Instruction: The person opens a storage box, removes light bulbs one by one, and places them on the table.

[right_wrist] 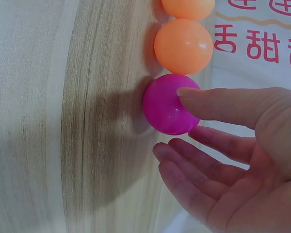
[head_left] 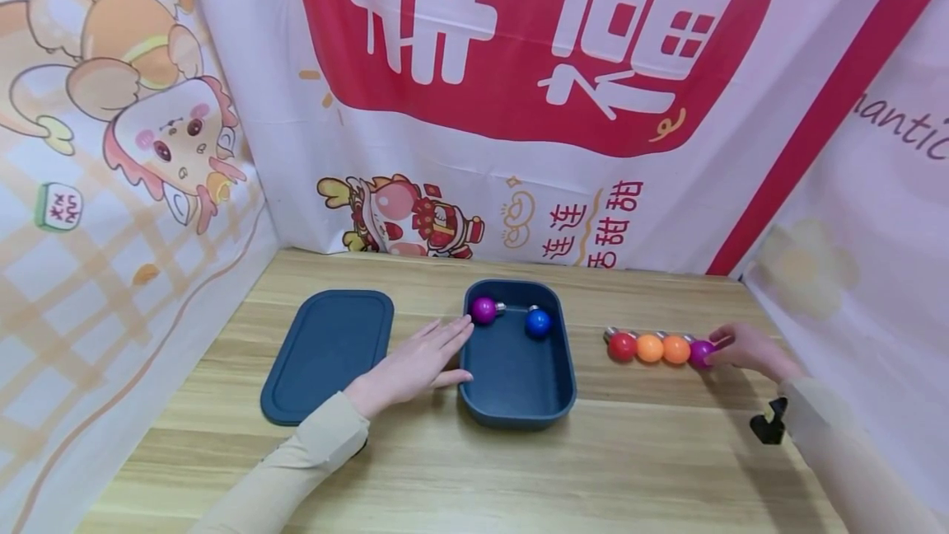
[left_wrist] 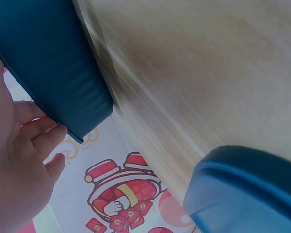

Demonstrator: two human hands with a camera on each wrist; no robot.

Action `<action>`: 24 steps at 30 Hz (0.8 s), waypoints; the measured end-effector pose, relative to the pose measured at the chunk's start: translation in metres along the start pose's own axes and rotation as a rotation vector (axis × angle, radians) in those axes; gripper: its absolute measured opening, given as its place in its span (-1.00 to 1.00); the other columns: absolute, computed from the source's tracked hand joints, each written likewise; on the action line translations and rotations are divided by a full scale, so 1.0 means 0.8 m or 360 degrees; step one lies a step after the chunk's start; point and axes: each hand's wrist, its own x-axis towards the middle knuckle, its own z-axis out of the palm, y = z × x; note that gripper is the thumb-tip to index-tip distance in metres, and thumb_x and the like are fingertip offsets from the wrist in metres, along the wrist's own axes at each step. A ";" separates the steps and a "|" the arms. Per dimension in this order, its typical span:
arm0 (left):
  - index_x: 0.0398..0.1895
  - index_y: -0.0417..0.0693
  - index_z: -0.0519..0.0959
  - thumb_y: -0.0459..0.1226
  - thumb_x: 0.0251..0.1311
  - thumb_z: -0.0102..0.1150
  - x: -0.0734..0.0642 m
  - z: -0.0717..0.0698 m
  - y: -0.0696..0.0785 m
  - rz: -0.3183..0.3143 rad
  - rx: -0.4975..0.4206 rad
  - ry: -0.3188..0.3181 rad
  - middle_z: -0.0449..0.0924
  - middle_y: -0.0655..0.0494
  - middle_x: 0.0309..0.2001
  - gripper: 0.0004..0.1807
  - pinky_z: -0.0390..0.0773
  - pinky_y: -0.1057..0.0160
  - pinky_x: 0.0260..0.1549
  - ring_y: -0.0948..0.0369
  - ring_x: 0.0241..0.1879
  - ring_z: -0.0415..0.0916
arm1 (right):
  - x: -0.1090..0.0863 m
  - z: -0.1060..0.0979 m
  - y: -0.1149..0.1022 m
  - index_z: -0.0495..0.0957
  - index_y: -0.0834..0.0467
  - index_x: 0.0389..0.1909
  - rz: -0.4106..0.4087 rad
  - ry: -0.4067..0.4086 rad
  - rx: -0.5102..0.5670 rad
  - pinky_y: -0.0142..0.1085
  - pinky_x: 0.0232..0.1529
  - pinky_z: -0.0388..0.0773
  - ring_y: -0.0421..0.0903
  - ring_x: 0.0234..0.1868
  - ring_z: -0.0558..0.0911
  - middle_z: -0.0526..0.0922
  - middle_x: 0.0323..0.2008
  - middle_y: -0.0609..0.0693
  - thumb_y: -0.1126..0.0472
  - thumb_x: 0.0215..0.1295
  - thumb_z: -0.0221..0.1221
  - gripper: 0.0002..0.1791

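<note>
My left hand (head_left: 415, 363) lies along the left side of a dark blue box (head_left: 511, 417), fingers extended and fingertips at its rim. In the left wrist view the fingertips touch the box's outer wall (left_wrist: 53, 63). Inside the box are a purple bulb (head_left: 483, 310) and a blue bulb (head_left: 538, 322), both with silver screw bases. To the right, my right hand (head_left: 749, 347) pinches a purple bulb (right_wrist: 167, 104) between thumb and index finger. That bulb sits at the right end of a row with a red bulb (head_left: 622, 346) and two orange bulbs, one nearest it (head_left: 676, 349).
A dark blue lid (head_left: 326, 353) lies flat on the wooden table (head_left: 474, 484), left of the box. Printed cloth (head_left: 534, 188) hangs behind the table and at both sides. A small black item (head_left: 769, 423) shows beside the right sleeve.
</note>
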 end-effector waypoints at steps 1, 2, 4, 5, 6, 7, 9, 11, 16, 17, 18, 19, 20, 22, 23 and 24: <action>0.56 -0.09 0.09 0.19 0.40 -0.04 0.000 0.000 0.000 -0.0001 -0.0008 0.0000 0.08 -0.06 0.57 -0.16 0.02 -0.03 0.57 0.05 0.55 0.09 | -0.001 -0.001 -0.001 0.36 0.66 0.10 -0.0006 -0.0002 0.0004 0.01 -0.09 0.69 0.27 -0.08 0.65 0.55 0.00 0.57 0.20 0.19 0.32 -0.33; 0.56 -0.09 0.09 0.18 0.40 -0.04 0.000 0.000 0.000 -0.0003 -0.0009 -0.0003 0.08 -0.06 0.57 -0.16 0.02 -0.03 0.57 0.05 0.55 0.09 | -0.002 -0.001 -0.002 0.35 0.65 0.12 0.0000 -0.0005 0.0008 0.02 -0.07 0.68 0.29 -0.07 0.65 0.55 0.01 0.57 0.19 0.20 0.32 -0.31; 0.56 -0.10 0.09 0.17 0.40 -0.02 0.000 0.000 0.000 0.0000 -0.0013 -0.0001 0.08 -0.07 0.57 -0.16 0.03 -0.05 0.56 0.04 0.55 0.10 | -0.003 -0.002 -0.003 0.34 0.64 0.14 0.0010 -0.0014 0.0007 0.07 -0.03 0.65 0.33 -0.03 0.62 0.55 0.02 0.56 0.17 0.22 0.31 -0.31; 0.56 -0.10 0.09 0.17 0.40 -0.02 0.000 0.000 0.000 0.0000 -0.0016 -0.0001 0.08 -0.07 0.57 -0.16 0.04 -0.05 0.56 0.03 0.55 0.10 | -0.003 -0.002 -0.004 0.33 0.64 0.15 0.0017 -0.0018 0.0007 0.10 -0.01 0.63 0.35 -0.01 0.61 0.55 0.02 0.56 0.16 0.22 0.30 -0.30; 0.55 -0.11 0.10 0.16 0.40 -0.01 0.000 0.000 0.000 0.0001 -0.0022 -0.0001 0.08 -0.08 0.57 -0.17 0.04 -0.06 0.56 0.03 0.55 0.10 | -0.004 -0.002 -0.004 0.33 0.63 0.15 0.0019 -0.0020 -0.0001 0.14 0.00 0.61 0.37 0.01 0.59 0.54 0.03 0.56 0.16 0.23 0.30 -0.30; 0.55 -0.11 0.10 0.16 0.40 0.00 -0.001 0.000 0.000 -0.0001 -0.0026 -0.0002 0.08 -0.08 0.57 -0.17 0.03 -0.06 0.56 0.03 0.55 0.10 | -0.004 -0.003 -0.005 0.34 0.62 0.16 0.0020 -0.0016 -0.0012 0.17 0.01 0.59 0.39 0.02 0.58 0.54 0.03 0.55 0.15 0.22 0.30 -0.30; 0.55 -0.11 0.10 0.17 0.40 -0.02 -0.001 0.000 0.000 0.0000 -0.0030 -0.0002 0.09 -0.08 0.56 -0.16 0.03 -0.06 0.56 0.02 0.55 0.10 | -0.004 -0.003 -0.007 0.35 0.59 0.16 0.0031 -0.0003 -0.0028 0.21 0.01 0.56 0.40 0.04 0.56 0.55 0.04 0.53 0.13 0.22 0.30 -0.31; 0.56 -0.09 0.09 0.18 0.40 -0.03 -0.001 0.001 -0.001 -0.0006 -0.0034 -0.0003 0.08 -0.08 0.57 -0.16 0.02 -0.05 0.57 0.03 0.55 0.09 | -0.005 -0.005 -0.009 0.36 0.58 0.16 0.0016 0.0011 -0.0054 0.24 0.00 0.54 0.42 0.05 0.55 0.55 0.04 0.54 0.13 0.22 0.29 -0.31; 0.56 -0.08 0.08 0.22 0.40 -0.08 0.000 0.003 -0.003 -0.0006 -0.0048 0.0001 0.07 -0.07 0.57 -0.15 0.04 -0.06 0.56 0.04 0.56 0.08 | -0.010 -0.011 -0.021 0.41 0.56 0.14 -0.0044 0.0075 -0.0112 0.19 -0.02 0.59 0.38 0.02 0.58 0.56 0.04 0.52 0.09 0.24 0.30 -0.33; 0.56 -0.08 0.08 0.21 0.40 -0.07 0.000 0.003 -0.003 -0.0006 -0.0068 0.0004 0.07 -0.08 0.57 -0.15 0.05 -0.07 0.56 0.04 0.56 0.08 | -0.010 -0.012 -0.024 0.41 0.55 0.14 -0.0050 0.0087 -0.0118 0.18 -0.02 0.59 0.38 0.02 0.58 0.56 0.04 0.52 0.09 0.24 0.30 -0.33; 0.56 -0.08 0.08 0.21 0.39 -0.06 0.000 0.003 -0.004 -0.0006 -0.0085 0.0006 0.07 -0.08 0.57 -0.15 0.06 -0.08 0.55 0.04 0.56 0.08 | -0.011 -0.013 -0.028 0.42 0.54 0.14 -0.0051 0.0095 -0.0124 0.16 -0.02 0.60 0.38 0.03 0.58 0.56 0.04 0.52 0.09 0.24 0.31 -0.34; 0.56 -0.07 0.09 0.21 0.39 -0.06 0.000 0.003 -0.004 -0.0007 -0.0097 0.0005 0.06 -0.07 0.57 -0.15 0.07 -0.08 0.55 0.04 0.56 0.08 | -0.012 -0.013 -0.032 0.42 0.54 0.14 -0.0058 0.0101 -0.0127 0.17 0.00 0.60 0.38 0.04 0.58 0.56 0.05 0.52 0.09 0.24 0.31 -0.34; 0.56 -0.07 0.09 0.20 0.39 -0.04 0.000 0.002 -0.004 -0.0009 -0.0121 0.0005 0.06 -0.07 0.57 -0.15 0.08 -0.09 0.54 0.03 0.56 0.08 | -0.012 -0.014 -0.036 0.42 0.54 0.15 -0.0066 0.0109 -0.0130 0.17 0.02 0.59 0.39 0.05 0.57 0.55 0.07 0.52 0.09 0.25 0.31 -0.34; 0.56 -0.07 0.10 0.20 0.38 -0.02 0.000 0.001 -0.004 -0.0015 -0.0169 -0.0001 0.05 -0.08 0.58 -0.15 0.09 -0.11 0.54 0.03 0.56 0.07 | -0.012 -0.014 -0.044 0.42 0.53 0.16 -0.0071 0.0111 -0.0146 0.18 0.03 0.57 0.40 0.07 0.56 0.54 0.09 0.52 0.06 0.26 0.30 -0.33; 0.56 -0.06 0.10 0.21 0.37 -0.02 0.000 0.000 -0.004 -0.0020 -0.0191 -0.0010 0.05 -0.07 0.58 -0.15 0.08 -0.11 0.54 0.03 0.56 0.07 | -0.013 -0.014 -0.048 0.42 0.52 0.17 -0.0067 0.0109 -0.0146 0.19 0.03 0.56 0.40 0.09 0.55 0.53 0.11 0.51 0.05 0.26 0.29 -0.32; 0.56 -0.05 0.09 0.22 0.37 -0.03 0.000 -0.001 -0.004 -0.0026 -0.0209 -0.0021 0.04 -0.06 0.58 -0.14 0.08 -0.11 0.54 0.04 0.56 0.06 | -0.013 -0.014 -0.053 0.42 0.51 0.18 -0.0071 0.0106 -0.0143 0.20 0.05 0.56 0.40 0.10 0.54 0.53 0.12 0.51 0.02 0.26 0.29 -0.30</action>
